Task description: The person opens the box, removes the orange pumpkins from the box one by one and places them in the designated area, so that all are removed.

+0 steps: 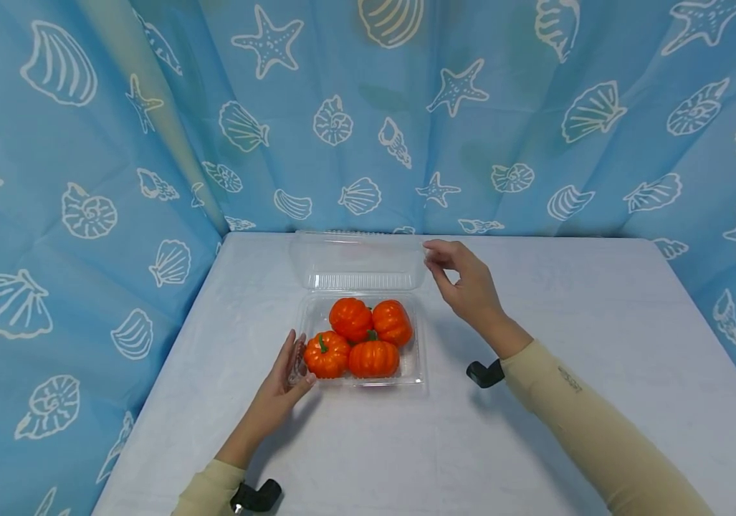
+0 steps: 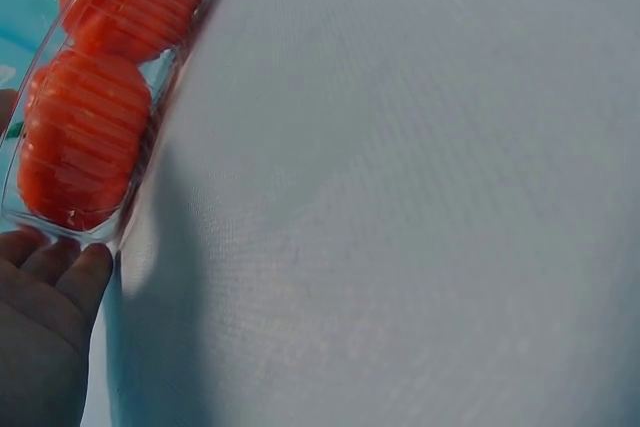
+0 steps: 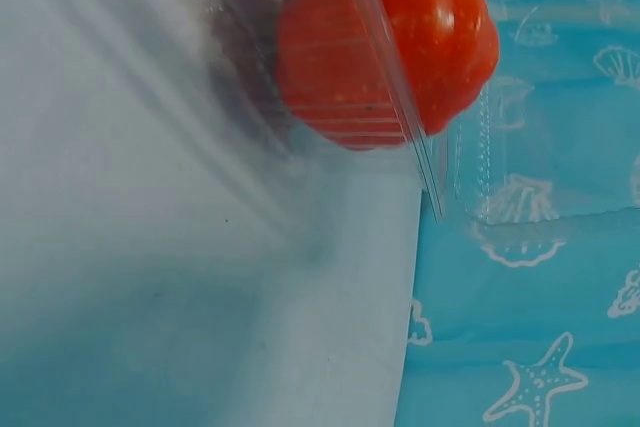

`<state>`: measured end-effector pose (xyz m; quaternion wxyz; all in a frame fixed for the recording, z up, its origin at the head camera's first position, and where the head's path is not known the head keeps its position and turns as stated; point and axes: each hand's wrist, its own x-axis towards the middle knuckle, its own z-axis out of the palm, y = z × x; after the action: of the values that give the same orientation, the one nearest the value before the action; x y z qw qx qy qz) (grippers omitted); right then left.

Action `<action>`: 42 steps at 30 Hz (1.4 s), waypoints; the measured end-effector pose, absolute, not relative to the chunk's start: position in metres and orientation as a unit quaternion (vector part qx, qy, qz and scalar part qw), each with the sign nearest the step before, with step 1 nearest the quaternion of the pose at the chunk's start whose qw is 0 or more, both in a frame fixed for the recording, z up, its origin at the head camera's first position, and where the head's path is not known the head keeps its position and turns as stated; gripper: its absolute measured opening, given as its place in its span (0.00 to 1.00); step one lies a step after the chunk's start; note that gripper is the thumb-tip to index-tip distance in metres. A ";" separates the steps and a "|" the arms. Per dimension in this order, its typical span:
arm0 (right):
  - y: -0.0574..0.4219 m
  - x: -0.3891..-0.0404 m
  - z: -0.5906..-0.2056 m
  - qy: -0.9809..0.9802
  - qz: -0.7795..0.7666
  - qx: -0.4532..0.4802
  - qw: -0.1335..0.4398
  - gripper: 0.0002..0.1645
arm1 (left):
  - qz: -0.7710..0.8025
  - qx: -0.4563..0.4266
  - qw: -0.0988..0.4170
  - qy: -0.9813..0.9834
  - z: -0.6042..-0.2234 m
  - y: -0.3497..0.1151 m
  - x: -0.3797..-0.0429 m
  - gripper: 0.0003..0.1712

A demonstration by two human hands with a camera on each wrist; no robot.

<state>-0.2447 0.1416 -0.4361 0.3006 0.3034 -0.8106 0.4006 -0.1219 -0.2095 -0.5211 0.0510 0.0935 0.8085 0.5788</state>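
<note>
A clear plastic clamshell box [image 1: 411, 367] holds several small orange pumpkins [image 1: 374, 359] with green stems. Its hinged lid [image 1: 364, 259] is raised at the back, away from the base. My left hand [image 1: 272, 398] lies along the box's left side, fingers fairly straight and thumb by the front left corner. In the left wrist view, the fingertips [image 2: 92, 265] touch the box's end below a pumpkin [image 2: 85, 142]. At the lid's right edge, my right hand [image 1: 469, 285] pinches with thumb and fingers. That hand is out of sight in the right wrist view, which shows a pumpkin [image 3: 445, 42] behind clear plastic.
The box stands on a white-covered table [image 1: 535, 444], toward its back edge. A blue curtain [image 1: 368, 143] with white shells and starfish hangs behind and along both sides. Dark wrist cameras [image 1: 485, 374] sit on both sleeves.
</note>
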 end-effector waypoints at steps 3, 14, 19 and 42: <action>0.142 -0.251 -0.436 -0.818 0.396 0.294 0.296 0.28 | 0.582 0.095 0.051 0.806 -0.520 -0.209 -0.122 0.53; 0.138 -0.267 -0.434 -0.853 0.393 0.237 0.248 0.36 | 0.581 0.101 0.047 0.807 -0.521 -0.209 -0.123 0.53; 0.134 -0.274 -0.431 -0.861 0.391 0.229 0.230 0.39 | 0.551 0.103 0.032 0.828 -0.522 -0.209 -0.124 0.52; 0.132 -0.296 -0.454 -0.891 0.400 0.175 0.123 0.53 | 0.549 0.076 0.036 0.831 -0.524 -0.207 -0.123 0.57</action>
<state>-0.2963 0.1320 -0.4544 0.1231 0.1753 -0.8909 0.4004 -0.1226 -0.2074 -0.5237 0.0356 0.0760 0.8313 0.5494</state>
